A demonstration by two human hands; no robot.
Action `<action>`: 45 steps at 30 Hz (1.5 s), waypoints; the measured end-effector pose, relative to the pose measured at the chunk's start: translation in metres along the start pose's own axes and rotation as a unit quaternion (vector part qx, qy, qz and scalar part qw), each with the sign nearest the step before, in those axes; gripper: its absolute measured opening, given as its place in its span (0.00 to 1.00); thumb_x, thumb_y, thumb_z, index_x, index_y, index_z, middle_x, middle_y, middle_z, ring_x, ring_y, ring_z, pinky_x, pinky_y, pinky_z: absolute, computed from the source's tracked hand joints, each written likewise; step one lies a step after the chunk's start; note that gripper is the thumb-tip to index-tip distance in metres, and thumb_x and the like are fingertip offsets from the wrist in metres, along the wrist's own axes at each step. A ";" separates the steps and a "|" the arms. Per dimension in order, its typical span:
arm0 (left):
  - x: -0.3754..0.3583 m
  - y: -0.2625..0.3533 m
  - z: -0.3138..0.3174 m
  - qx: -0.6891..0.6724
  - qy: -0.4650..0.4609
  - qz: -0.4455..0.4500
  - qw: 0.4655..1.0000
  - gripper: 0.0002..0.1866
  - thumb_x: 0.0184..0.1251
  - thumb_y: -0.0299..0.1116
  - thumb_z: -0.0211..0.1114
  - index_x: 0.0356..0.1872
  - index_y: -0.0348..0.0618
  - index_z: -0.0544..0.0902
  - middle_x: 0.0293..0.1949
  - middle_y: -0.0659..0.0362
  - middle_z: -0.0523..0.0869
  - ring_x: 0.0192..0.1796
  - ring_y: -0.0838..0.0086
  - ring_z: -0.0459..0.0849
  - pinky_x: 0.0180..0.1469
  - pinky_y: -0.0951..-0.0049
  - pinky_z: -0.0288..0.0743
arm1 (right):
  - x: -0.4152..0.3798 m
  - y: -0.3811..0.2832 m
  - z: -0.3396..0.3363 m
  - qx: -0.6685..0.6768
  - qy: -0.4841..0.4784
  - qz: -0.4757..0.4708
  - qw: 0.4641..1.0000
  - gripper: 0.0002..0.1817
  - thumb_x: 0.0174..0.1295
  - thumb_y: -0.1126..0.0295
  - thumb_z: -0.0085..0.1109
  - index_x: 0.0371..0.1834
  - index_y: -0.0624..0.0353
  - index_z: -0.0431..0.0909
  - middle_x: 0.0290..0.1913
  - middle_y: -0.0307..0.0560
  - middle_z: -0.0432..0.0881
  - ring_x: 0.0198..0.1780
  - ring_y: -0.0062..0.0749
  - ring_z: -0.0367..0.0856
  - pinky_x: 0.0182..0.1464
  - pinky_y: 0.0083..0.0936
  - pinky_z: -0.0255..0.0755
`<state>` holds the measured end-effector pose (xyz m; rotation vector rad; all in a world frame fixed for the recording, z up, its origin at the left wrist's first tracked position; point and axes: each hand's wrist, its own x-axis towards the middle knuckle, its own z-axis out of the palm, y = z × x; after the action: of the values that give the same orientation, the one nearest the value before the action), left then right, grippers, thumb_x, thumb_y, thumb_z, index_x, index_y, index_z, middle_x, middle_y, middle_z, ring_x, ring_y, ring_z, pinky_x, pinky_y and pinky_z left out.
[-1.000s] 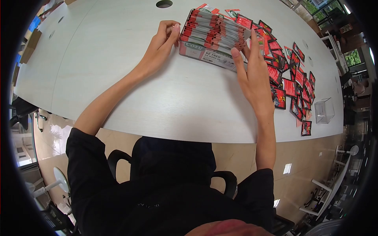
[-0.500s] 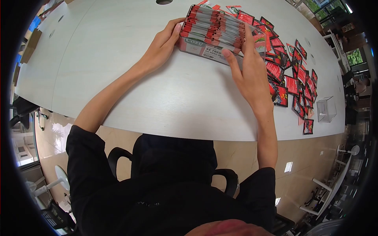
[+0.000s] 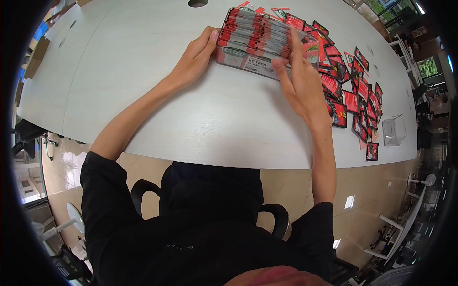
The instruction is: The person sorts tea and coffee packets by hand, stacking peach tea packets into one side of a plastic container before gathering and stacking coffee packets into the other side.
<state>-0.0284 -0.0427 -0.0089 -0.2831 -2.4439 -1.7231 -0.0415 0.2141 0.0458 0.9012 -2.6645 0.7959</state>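
Between my hands stands a clear plastic box (image 3: 236, 60) with a label on its front wall. Rows of red and silver sachets (image 3: 255, 31) fill it, packed on edge. My left hand (image 3: 198, 52) grips the box's left end, the thumb along the side and the other fingers partly hidden behind it. At the right end, my right hand (image 3: 301, 81) grips the box, with its thumb at the front rim and its fingers reaching over the sachets near that end. Loose red and black sachets (image 3: 350, 101) lie scattered just beyond my right hand.
A small clear plastic container (image 3: 394, 131) stands near the table's right edge. One sachet (image 3: 372, 151) lies apart near the front edge of the white table (image 3: 200, 128). A round cable hole (image 3: 197, 3) is at the far side. Chair armrests flank my lap.
The view has shifted slightly. My right fingers have moved a little over the sachets at the box's right end; my left hand keeps its place on the box.
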 end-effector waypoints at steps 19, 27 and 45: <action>0.002 0.007 -0.005 -0.117 0.108 -0.049 0.986 0.26 0.85 0.51 0.40 0.60 0.36 0.69 0.32 0.64 0.70 0.34 0.81 0.69 0.44 0.78 0.68 | -0.005 0.172 -0.083 -0.137 0.330 0.149 0.922 0.20 0.72 0.53 0.53 0.54 0.57 0.81 0.44 0.50 0.87 0.51 0.49 0.83 0.60 0.42 0.70; 0.001 0.011 -0.003 -0.108 0.119 -0.060 0.985 0.26 0.84 0.53 0.41 0.60 0.37 0.68 0.32 0.64 0.70 0.34 0.80 0.69 0.44 0.77 0.68 | -0.040 0.273 -0.078 -0.220 0.137 0.390 0.884 0.40 0.67 0.30 0.40 0.73 0.44 0.70 0.74 0.56 0.67 0.75 0.61 0.59 0.73 0.65 0.43; 0.001 0.002 -0.009 -0.125 0.111 -0.071 0.983 0.24 0.84 0.50 0.44 0.59 0.38 0.71 0.37 0.64 0.74 0.36 0.80 0.69 0.45 0.77 0.68 | -0.034 0.266 -0.082 -0.330 0.280 0.155 0.888 0.29 0.64 0.48 0.61 0.68 0.41 0.74 0.69 0.54 0.73 0.70 0.46 0.69 0.70 0.52 0.58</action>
<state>-0.0291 -0.0502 -0.0038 0.0582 -2.1385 -2.0018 -0.1752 0.4536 -0.0111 0.0498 -2.2932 0.1100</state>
